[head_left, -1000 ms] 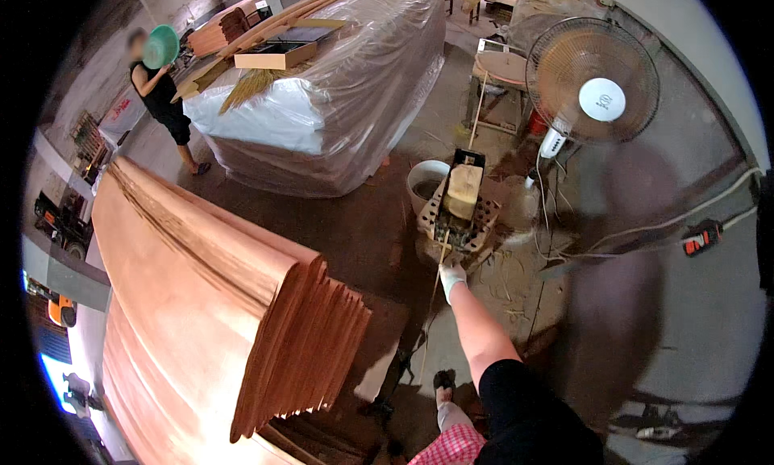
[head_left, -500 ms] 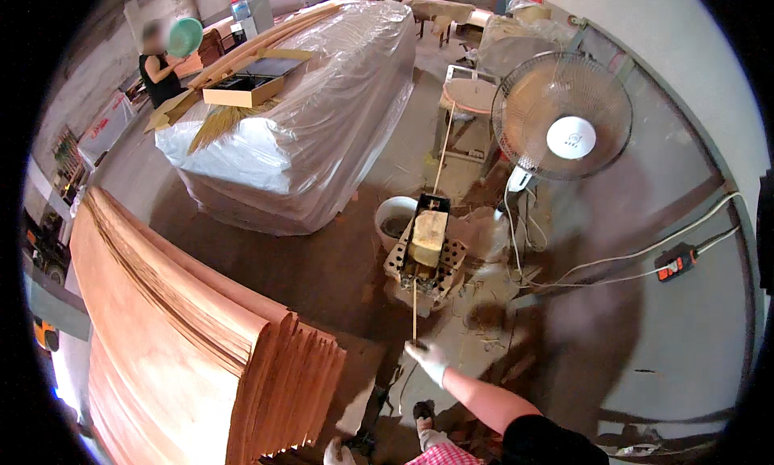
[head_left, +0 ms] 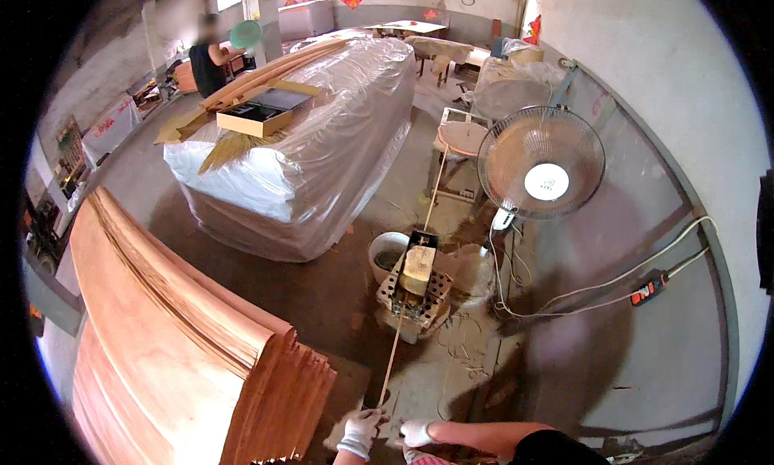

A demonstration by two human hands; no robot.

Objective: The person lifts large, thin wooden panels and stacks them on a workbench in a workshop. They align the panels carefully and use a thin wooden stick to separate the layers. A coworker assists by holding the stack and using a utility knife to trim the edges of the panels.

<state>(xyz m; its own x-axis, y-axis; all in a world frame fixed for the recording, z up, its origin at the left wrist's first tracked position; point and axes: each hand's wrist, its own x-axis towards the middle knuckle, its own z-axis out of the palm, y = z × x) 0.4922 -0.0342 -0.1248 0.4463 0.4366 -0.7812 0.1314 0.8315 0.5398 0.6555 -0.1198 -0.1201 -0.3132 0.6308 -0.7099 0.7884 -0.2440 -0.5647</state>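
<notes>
At the lower edge, my left hand (head_left: 361,429) in a white glove is closed around the near end of a thin wooden strip (head_left: 393,356). Just right of it, my gloved right hand (head_left: 418,433) has its fingers drawn together; whatever lies in them is hidden. The strip runs away from me through a small machine (head_left: 413,287) with perforated plates and a yellowish block (head_left: 418,269) on top. Beyond the machine, the strip continues towards a round-topped stool (head_left: 463,138).
A stack of reddish veneer sheets (head_left: 177,328) stands at my left. Behind is a large plastic-wrapped pile (head_left: 282,175). A white bucket (head_left: 385,255) sits beside the machine. To the right are a standing fan (head_left: 542,162), its cables and a power strip (head_left: 649,289). Another person (head_left: 211,62) stands far left.
My right hand has drawn back towards me from the strip near the machine. My left hand has come up and closed on the strip's near end. The view has tilted up.
</notes>
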